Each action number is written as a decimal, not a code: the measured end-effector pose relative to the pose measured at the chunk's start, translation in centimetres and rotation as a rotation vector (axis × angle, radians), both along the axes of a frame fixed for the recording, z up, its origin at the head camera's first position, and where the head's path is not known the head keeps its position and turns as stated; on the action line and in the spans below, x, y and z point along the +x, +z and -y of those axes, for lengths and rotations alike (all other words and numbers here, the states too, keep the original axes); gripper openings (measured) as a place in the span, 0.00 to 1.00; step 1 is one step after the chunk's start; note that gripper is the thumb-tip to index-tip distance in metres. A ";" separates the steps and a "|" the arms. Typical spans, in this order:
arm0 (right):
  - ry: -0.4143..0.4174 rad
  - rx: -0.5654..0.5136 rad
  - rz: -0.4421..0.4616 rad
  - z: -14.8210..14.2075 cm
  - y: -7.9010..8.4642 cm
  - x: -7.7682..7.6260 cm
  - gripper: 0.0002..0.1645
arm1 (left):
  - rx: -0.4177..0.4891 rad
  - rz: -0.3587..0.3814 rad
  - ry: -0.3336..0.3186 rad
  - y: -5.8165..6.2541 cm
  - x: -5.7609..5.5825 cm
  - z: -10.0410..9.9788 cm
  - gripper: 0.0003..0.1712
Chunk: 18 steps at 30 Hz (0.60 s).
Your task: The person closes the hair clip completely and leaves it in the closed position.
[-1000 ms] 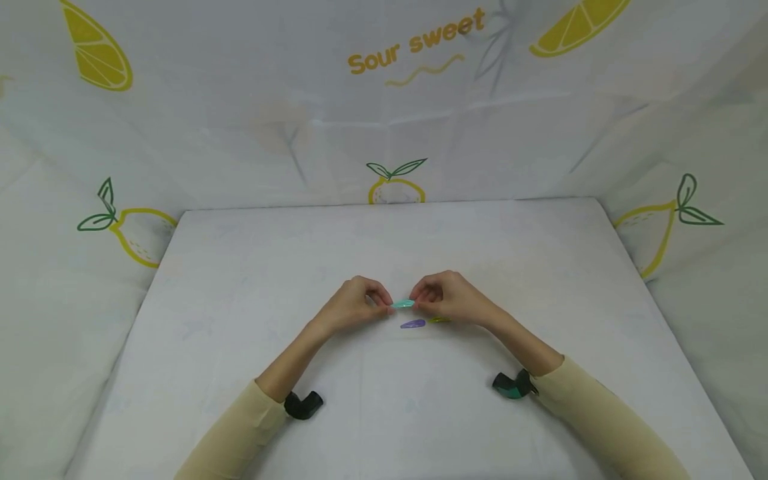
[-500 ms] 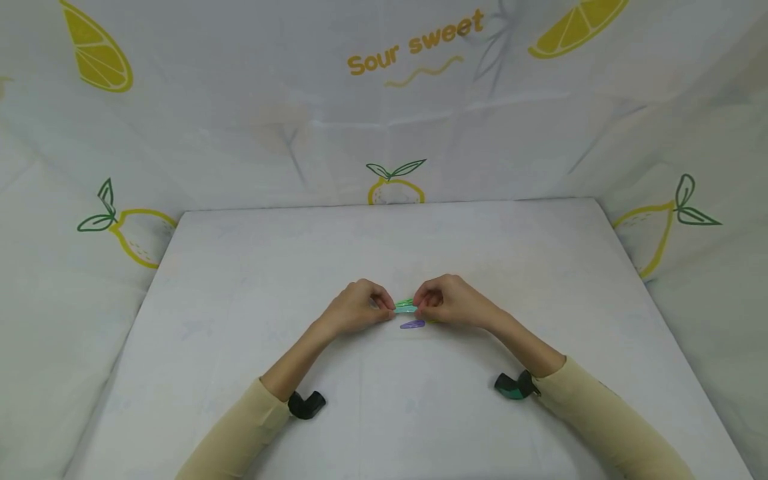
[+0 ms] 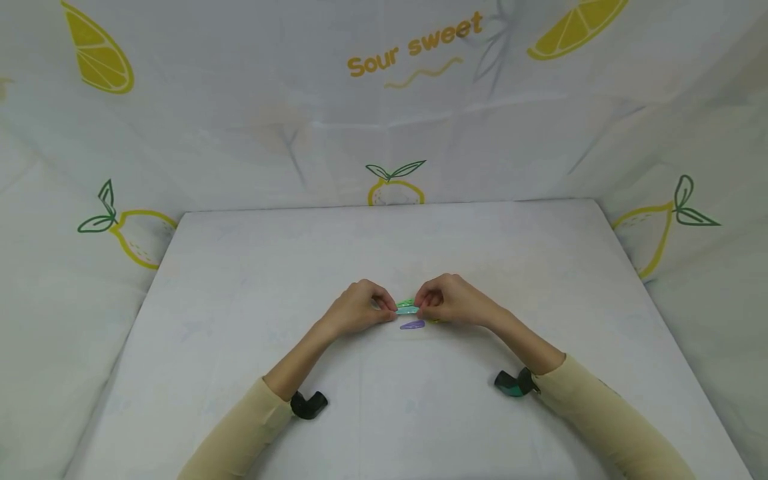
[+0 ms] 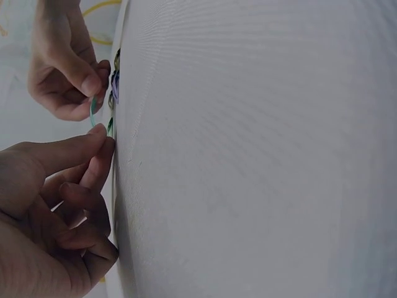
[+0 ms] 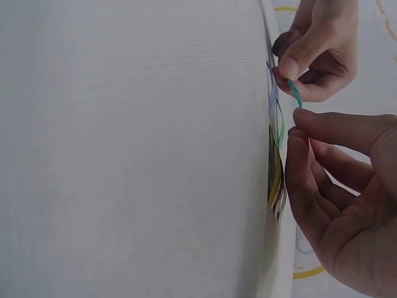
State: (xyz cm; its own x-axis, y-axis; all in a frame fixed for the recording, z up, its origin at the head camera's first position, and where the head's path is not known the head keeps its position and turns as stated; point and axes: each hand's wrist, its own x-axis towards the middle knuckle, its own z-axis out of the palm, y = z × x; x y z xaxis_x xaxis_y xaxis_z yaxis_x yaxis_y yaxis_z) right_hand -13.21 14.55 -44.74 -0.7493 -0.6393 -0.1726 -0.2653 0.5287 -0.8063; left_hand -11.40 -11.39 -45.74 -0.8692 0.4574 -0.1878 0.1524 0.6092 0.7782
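Observation:
A teal snap hair clip (image 3: 407, 311) is stretched between both hands. My left hand (image 3: 363, 308) pinches one end between thumb and fingertips, and my right hand (image 3: 451, 300) pinches the other. Just beyond it, a green hair clip (image 3: 405, 303) shows on the table. On the near side lies a purple hair clip (image 3: 412, 325). A yellow hair clip (image 3: 437, 321) is partly covered by the right hand. From the right wrist, the teal clip (image 5: 295, 92) looks bowed and raised off the tabletop, with the other clips lying beside it.
The white-covered table (image 3: 384, 413) ends at a back edge against a hanging white cloth (image 3: 240, 147) printed with lemons. Black curved wrist mounts (image 3: 309, 405) hang close to the table under both sleeves.
Both hands have shifted slightly toward the person and to the right with the teal hair clip. The green hair clip behind it has come into sight. The purple clip stays put.

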 end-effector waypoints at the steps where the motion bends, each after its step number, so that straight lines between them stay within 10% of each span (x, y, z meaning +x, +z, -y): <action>1: 0.003 0.001 -0.001 0.0 -0.1 0.0 0.05 | 0.000 0.003 -0.001 0.0 0.0 0.0 0.05; 18: 0.023 0.015 -0.014 0.0 -0.1 -0.1 0.04 | -0.008 0.015 0.004 0.1 0.1 0.0 0.06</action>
